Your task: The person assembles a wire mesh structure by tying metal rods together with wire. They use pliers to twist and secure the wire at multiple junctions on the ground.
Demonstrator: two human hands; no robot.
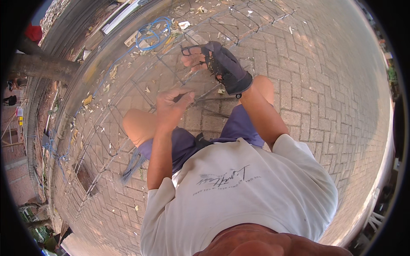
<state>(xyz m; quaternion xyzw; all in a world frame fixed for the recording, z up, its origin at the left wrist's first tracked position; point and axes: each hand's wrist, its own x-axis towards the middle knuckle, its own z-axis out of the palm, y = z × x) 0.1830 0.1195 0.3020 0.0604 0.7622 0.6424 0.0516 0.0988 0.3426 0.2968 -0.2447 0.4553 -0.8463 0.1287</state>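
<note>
The person crouches over a long cage of thin steel bars (128, 106) that lies on the brick paving (324, 85) and runs from the lower left of the frame up to the top centre. The step in hand looks like tying a crossing of that cage. The left hand (173, 106), bare and at the centre of the frame, has its fingers pinched together on a slim dark tool or wire end (209, 100); the picture is too blurred to tell which. The right hand (213, 62), in a dark fingerless glove just above it, has its fingers curled shut on one of the bars, steadying the frame.

As a judgement, the next move calls for a tight twist at the joint while the gloved hand keeps the bar from springing, and for care with the sharp wire ends near the bare knees.

A blue cord (151, 34) loops on the ground in the upper left, beside the cage and near a concrete kerb (85, 72), with dry leaves scattered around. That side is crowded. The paving to the right of the frame is open and offers the better room for shifting or turning the cage.
</note>
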